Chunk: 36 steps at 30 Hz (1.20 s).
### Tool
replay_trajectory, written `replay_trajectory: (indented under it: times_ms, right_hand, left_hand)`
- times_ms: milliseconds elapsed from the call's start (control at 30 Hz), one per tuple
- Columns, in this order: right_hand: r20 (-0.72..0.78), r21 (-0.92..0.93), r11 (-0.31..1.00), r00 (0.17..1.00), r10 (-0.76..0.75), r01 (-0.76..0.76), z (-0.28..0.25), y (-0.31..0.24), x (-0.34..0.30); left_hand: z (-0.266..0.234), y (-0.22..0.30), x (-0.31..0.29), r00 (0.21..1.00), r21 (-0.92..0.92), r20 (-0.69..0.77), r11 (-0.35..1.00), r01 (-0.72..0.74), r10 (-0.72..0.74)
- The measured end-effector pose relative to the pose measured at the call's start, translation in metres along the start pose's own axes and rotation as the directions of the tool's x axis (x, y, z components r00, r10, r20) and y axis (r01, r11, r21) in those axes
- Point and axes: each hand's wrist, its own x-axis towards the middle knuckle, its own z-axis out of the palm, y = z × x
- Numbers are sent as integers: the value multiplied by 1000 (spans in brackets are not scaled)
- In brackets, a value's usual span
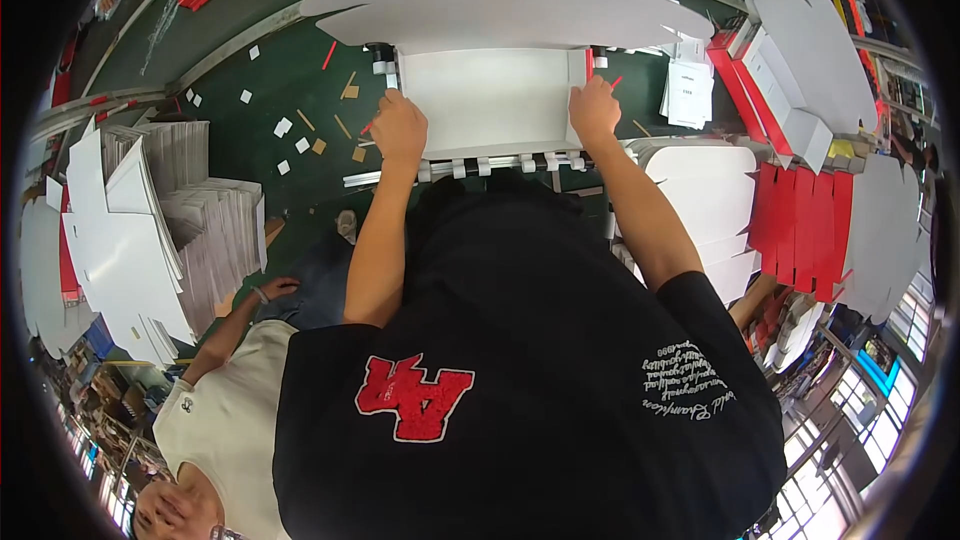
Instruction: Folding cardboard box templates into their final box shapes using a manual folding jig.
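A white cardboard box [490, 100] lies open in front of me, with its wide lid flap [500, 2] raised at the far side. My left hand [401, 127] is closed on the box's left wall near the front corner. On the opposite wall, my right hand [595, 112] is closed with its fingers curled over the edge, where a strip of red shows. The fingertips of both hands are partly hidden. A metal bar with white and black clips [480, 168] runs along the box's near side.
Scraps [283, 127] of white and brown card litter the green table [240, 155]. Stacked white cardboard blanks [125, 230] stand at left. On the right are white leaflets [688, 90], white blanks [700, 180] and red boxes [800, 225]. A co-worker in a white shirt [240, 390] is at lower left.
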Motion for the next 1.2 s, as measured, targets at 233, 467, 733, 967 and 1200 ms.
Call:
replay_trajectory:
  times_ms: [233, 467, 733, 967, 1200]
  right_hand:
    - [62, -141, 989, 998, -28, 37, -11, -16, 0]
    - [-49, -113, 993, 998, 33, -38, -4, -18, 3]
    - [-68, -457, 888, 993, -95, 54, 29, -34, 8]
    - [-22, -216, 975, 998, 51, -55, 46, 11, 21]
    - [116, -129, 989, 991, -60, 75, 0, -7, 15]
  left_hand:
    - [5, -1, -6, 1000, 19, -17, 1000, 20, -20]
    - [8, 7, -2, 999, 47, 17, 998, 44, -45]
    - [6, -6, -2, 986, 65, 85, 988, 141, -146]
    - [24, 15, -11, 993, 16, 93, 997, 75, -76]
    - [-7, 7, -12, 964, -219, 261, 969, 112, -52]
